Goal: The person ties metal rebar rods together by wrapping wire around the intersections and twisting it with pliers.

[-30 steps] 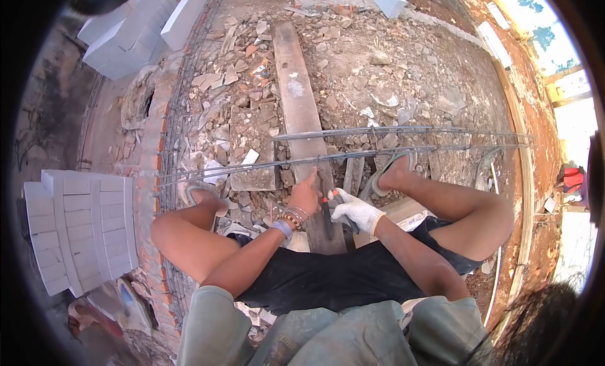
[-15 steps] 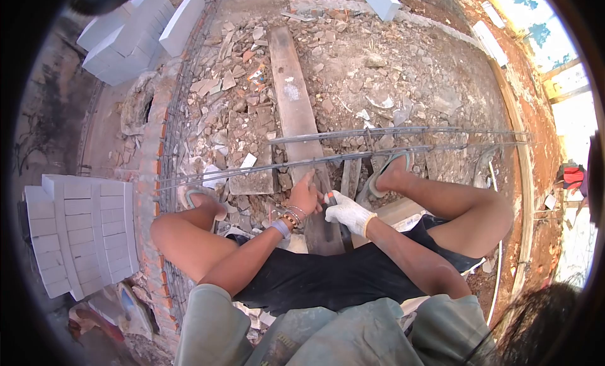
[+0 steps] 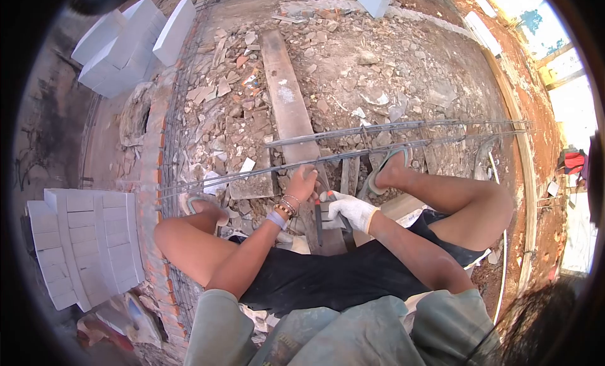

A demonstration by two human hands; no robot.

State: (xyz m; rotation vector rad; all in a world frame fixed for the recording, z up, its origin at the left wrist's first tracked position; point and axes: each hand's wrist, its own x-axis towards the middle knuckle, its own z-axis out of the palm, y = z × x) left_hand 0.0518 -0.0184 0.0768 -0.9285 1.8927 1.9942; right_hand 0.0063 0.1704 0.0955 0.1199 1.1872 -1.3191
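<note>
My gloved right hand (image 3: 353, 211) grips a pair of pincers (image 3: 318, 222) with dark handles and orange-red marks. One handle stands apart from the glove, toward my left hand. My bare left hand (image 3: 304, 184), with bracelets at the wrist, has its fingers curled beside the pincers' upper end. What those fingers hold, if anything, is too small to make out. Just beyond both hands, long thin steel rebars (image 3: 372, 153) cross over a wooden plank (image 3: 291, 108). The plank runs away from me between my legs.
Broken rubble (image 3: 353, 63) covers the ground around the plank. Pale blocks (image 3: 88, 240) are stacked at left, with another stack (image 3: 126, 51) farther back. A low brick edge (image 3: 151, 208) with rebar runs along the left. A long timber (image 3: 526, 196) lies at right.
The pincers' handles now show spread apart, one swung toward my left hand. My left hand's fingers have curled in more. The view has shifted slightly.
</note>
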